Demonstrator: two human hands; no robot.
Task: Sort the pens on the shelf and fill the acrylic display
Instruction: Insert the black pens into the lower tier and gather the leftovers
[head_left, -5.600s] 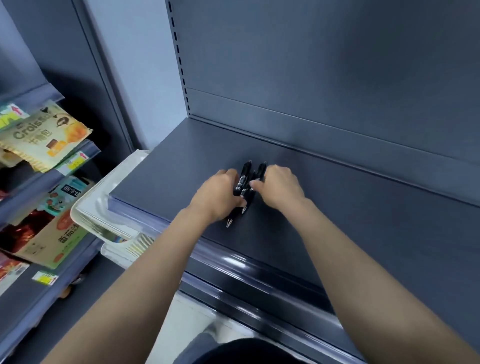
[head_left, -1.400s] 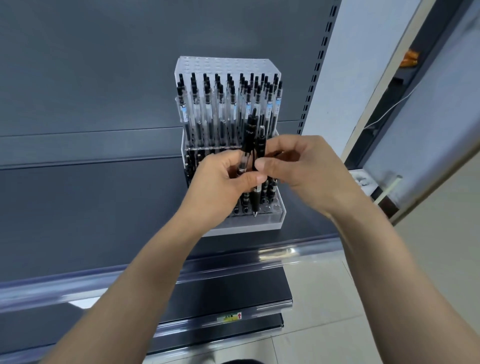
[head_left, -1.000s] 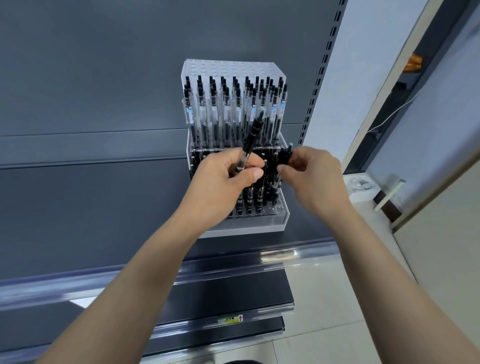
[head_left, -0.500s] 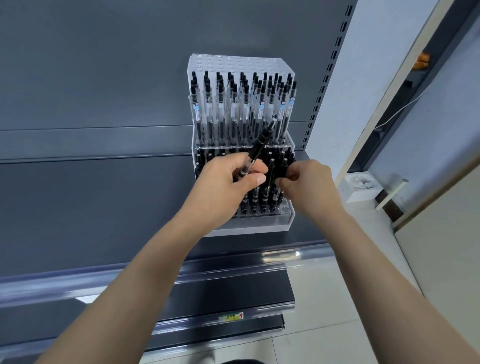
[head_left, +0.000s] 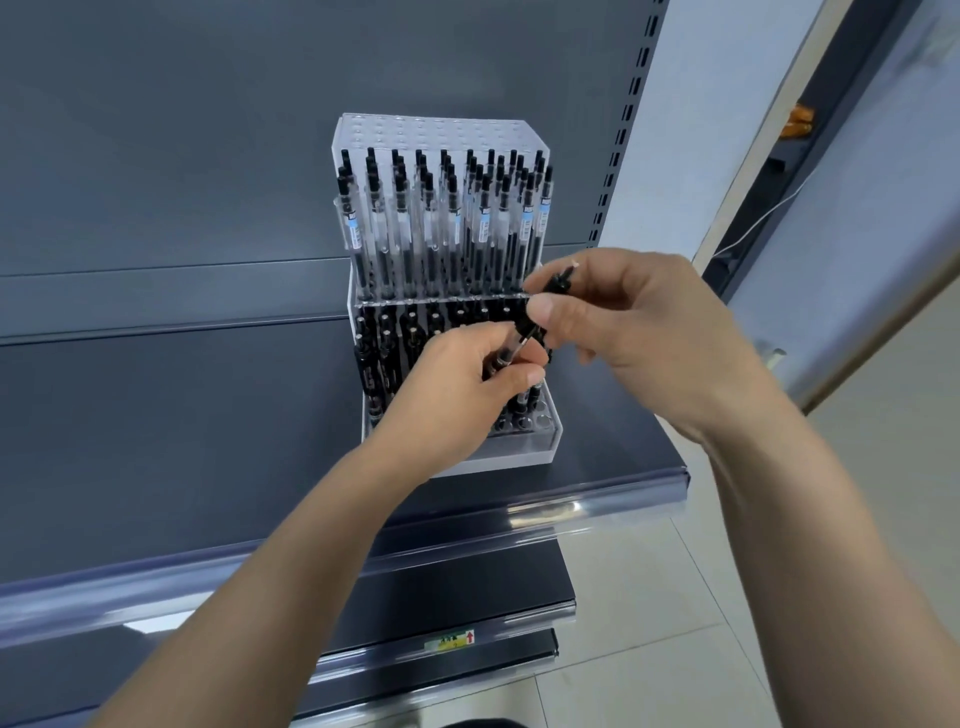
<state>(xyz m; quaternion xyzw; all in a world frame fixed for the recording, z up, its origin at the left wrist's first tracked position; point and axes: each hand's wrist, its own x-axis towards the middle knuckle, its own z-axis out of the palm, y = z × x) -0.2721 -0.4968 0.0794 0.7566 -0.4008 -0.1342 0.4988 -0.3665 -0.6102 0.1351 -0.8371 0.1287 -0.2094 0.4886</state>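
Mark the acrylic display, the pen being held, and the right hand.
acrylic display (head_left: 431, 132): head view, bare back panel above the pens.
held pen (head_left: 515, 346): head view, barrel at mid-length.
right hand (head_left: 639, 322): head view, back of the hand.

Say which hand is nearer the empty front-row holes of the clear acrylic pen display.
Left. Left hand sits just above those holes; right hand is higher, further right.

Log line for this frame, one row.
state: pen between both hands | left hand: grips lower barrel | right hand: pinches upper end | acrylic display: front-right holes empty
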